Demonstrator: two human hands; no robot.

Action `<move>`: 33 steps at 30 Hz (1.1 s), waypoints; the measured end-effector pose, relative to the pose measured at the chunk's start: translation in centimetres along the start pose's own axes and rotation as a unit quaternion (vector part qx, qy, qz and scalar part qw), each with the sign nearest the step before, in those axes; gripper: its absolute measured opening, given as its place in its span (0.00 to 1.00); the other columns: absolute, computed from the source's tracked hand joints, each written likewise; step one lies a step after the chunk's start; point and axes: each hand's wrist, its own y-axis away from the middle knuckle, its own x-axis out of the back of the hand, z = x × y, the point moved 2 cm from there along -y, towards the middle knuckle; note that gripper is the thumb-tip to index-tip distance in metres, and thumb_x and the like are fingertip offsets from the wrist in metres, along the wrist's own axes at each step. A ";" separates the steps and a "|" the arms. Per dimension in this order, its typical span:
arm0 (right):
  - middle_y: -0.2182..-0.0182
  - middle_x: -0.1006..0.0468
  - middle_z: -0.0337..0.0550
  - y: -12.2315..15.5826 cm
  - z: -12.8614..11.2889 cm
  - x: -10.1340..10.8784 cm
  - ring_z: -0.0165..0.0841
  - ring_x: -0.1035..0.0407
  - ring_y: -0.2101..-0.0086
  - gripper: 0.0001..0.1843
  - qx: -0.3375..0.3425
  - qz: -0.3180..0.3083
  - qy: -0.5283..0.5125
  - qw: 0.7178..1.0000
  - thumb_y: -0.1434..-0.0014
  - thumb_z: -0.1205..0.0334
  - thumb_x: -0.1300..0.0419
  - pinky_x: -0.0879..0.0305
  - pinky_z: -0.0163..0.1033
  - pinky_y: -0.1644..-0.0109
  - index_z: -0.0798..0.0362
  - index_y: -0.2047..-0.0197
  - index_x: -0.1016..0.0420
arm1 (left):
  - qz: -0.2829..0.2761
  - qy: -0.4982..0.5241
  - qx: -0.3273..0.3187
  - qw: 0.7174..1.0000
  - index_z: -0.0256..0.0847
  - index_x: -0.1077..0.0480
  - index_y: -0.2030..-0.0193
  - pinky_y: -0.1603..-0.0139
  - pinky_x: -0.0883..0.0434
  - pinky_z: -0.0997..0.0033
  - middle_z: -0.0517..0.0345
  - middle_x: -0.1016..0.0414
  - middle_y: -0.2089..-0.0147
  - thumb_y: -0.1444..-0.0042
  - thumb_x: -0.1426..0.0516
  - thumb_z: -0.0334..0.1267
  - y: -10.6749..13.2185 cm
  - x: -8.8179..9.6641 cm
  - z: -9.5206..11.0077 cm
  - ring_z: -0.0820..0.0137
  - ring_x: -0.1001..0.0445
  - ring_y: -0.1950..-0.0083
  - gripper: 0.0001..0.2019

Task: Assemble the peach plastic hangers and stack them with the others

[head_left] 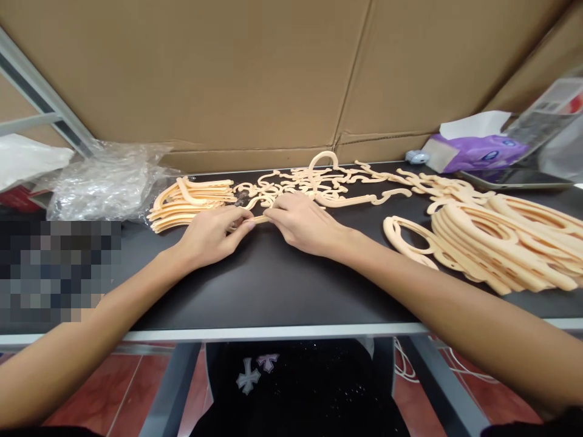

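My left hand and my right hand meet at the middle of a black table. Both pinch the ends of one thin peach-coloured foam strip, held just above the tabletop. Right behind the hands lies a tangle of curly foam offcuts. To the left of my left hand sits a neat stack of curved foam pieces. A large pile of foam rings and frames lies to the right of my right forearm.
A cardboard wall closes off the back of the table. Crumpled clear plastic lies at the back left. A purple tissue pack and a flat tray sit at the back right. The table's front edge is near me.
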 end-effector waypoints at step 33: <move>0.48 0.30 0.43 0.4 7.4 1.7 0.34 0.25 0.62 0.33 -0.429 0.335 -0.614 0.571 0.42 0.63 0.46 0.27 0.45 0.58 0.31 0.35 0.44 | 0.176 -0.077 0.091 0.977 0.42 0.25 0.56 0.61 0.33 0.66 0.53 0.17 0.59 0.33 0.48 0.42 0.3 2.8 -1.3 0.62 0.21 0.61 0.12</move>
